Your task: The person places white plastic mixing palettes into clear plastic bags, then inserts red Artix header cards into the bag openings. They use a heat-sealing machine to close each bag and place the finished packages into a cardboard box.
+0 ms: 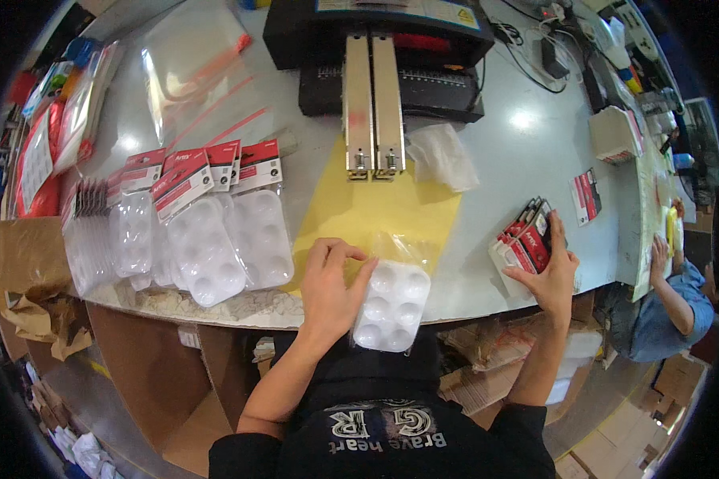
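A white plastic paint palette (393, 307) with several round wells lies in a clear bag at the table's front edge. My left hand (331, 283) is closed at the bag's upper left side, thumb and fingertips together on the film. The bag's clear top (403, 249) extends beyond the palette over a yellow sheet (335, 199). Farther right, my right hand (553, 279) grips a stack of red and black header cards (527, 243), its thumb on the near side and fingers on the far side. Bagged palettes with red header cards (208, 251) lie overlapping on the left.
A black machine (379, 36) with two metal arms (373, 104) stands at the back, beside crumpled white film (447, 156). Clear bags (192, 64) lie back left. One loose card (585, 197) and a card stack (615, 136) are at right. Another person (667, 307) sits far right.
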`<act>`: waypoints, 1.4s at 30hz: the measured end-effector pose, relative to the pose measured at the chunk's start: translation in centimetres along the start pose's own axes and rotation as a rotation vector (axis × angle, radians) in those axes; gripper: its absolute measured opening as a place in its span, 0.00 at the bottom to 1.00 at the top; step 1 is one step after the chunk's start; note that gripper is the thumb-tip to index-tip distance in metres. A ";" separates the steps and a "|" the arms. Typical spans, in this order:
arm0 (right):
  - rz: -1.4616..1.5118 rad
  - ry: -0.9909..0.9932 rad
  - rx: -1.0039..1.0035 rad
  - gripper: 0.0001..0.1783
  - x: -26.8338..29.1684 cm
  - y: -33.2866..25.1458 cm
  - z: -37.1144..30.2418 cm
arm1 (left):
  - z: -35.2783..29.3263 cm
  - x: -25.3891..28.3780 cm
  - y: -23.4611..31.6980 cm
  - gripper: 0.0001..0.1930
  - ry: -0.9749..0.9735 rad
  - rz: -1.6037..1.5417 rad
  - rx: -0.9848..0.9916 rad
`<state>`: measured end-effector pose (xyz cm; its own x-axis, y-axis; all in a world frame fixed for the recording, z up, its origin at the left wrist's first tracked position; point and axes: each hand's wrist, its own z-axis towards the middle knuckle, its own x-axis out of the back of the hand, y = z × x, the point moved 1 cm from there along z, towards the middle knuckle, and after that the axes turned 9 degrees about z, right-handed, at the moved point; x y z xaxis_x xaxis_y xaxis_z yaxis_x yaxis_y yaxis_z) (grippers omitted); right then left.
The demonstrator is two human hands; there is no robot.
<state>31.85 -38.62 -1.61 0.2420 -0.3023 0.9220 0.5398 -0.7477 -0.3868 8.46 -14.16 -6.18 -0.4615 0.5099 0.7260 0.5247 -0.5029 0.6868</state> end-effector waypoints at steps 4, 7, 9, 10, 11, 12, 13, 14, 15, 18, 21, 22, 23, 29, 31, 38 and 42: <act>-0.039 -0.024 -0.047 0.63 0.0 -0.9 -0.8 | 0.0 -0.6 0.3 0.14 -0.038 -0.044 0.023; 0.072 0.016 -0.033 0.60 0.3 -0.8 -0.7 | 0.1 -0.8 0.9 0.15 -0.082 -0.020 0.003; 0.186 0.000 -0.050 0.62 0.4 -0.4 -0.3 | 0.2 -0.8 1.3 0.15 -0.103 -0.074 0.018; 0.226 -0.008 -0.073 0.63 0.5 -0.2 0.0 | 0.3 -0.7 1.4 0.14 -0.096 -0.073 0.029; 0.270 0.008 -0.079 0.65 0.6 0.0 0.2 | 0.4 -0.6 1.5 0.14 -0.093 -0.083 0.030; 0.213 -0.013 -0.071 0.66 0.7 0.2 0.5 | 0.4 -0.6 1.5 0.13 -0.089 -0.094 0.034; 0.158 -0.013 -0.042 0.67 0.8 0.3 0.7 | 0.4 -0.5 1.5 0.13 -0.086 -0.083 0.031; 0.106 -0.027 -0.012 0.69 0.8 0.4 0.8 | 0.4 -0.4 1.4 0.13 -0.083 -0.071 0.032; 0.073 -0.021 0.001 0.68 0.9 0.4 0.9 | 0.4 -0.2 1.4 0.13 -0.068 -0.063 0.034; 0.026 -0.039 0.027 0.66 1.1 0.5 1.1 | 0.3 0.2 1.4 0.12 -0.047 -0.087 -0.009; 0.017 -0.055 0.037 0.62 1.5 0.6 1.3 | 0.3 0.5 1.6 0.11 -0.005 -0.142 -0.027; -0.022 -0.041 0.064 0.61 1.8 0.6 1.4 | 0.3 0.6 1.7 0.10 0.003 -0.133 -0.036; -0.060 -0.024 0.094 0.59 2.1 0.6 1.6 | 0.3 0.8 1.8 0.09 0.010 -0.128 -0.051; 0.112 -0.010 -0.099 0.40 3.9 -0.2 2.5 | -0.3 1.4 2.2 0.05 -0.179 -0.689 0.097; 0.119 0.005 -0.156 0.31 3.7 -1.1 2.4 | -0.5 1.9 2.2 0.05 -0.231 -0.869 0.119; 0.134 -0.060 -0.073 0.43 2.5 -2.3 1.6 | -0.5 3.7 1.2 0.06 -0.256 -0.915 0.201; 0.041 -0.146 -0.050 0.58 2.9 -0.6 2.2 | -0.6 3.4 0.9 0.06 -0.268 -0.986 0.231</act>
<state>34.04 -37.72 1.30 0.3796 -0.2464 0.8918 0.4875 -0.7660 -0.4191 6.93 -13.35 -3.05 -0.6001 0.7736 -0.2034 0.1392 0.3514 0.9258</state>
